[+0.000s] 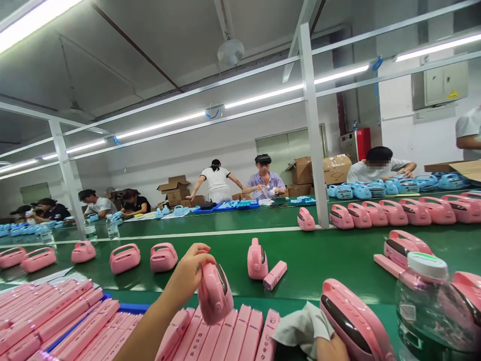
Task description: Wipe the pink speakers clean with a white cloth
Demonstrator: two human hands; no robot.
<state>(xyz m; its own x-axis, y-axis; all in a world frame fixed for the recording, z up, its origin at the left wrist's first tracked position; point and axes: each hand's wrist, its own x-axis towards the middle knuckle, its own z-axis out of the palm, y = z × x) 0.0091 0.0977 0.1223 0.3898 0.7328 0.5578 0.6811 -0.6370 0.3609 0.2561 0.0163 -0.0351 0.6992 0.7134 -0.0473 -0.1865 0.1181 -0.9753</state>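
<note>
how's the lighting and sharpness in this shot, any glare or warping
Head view: ceiling tube lights blow out white and reflect off the glossy green belt; wide-angle warping bends the white frame post; the near clear plastic bottle is soft; the left hand holding a pink rounded device stays fairly sharp.

Seven seated or standing workers [264,181] (one partly cropped), three water bottles [432,306].

White walls [161,160] and a grey ceiling [150,45] enclose the room; fluorescent tubes [263,95] hang on a white metal frame [313,150] above the long green worktop [330,255].
</note>
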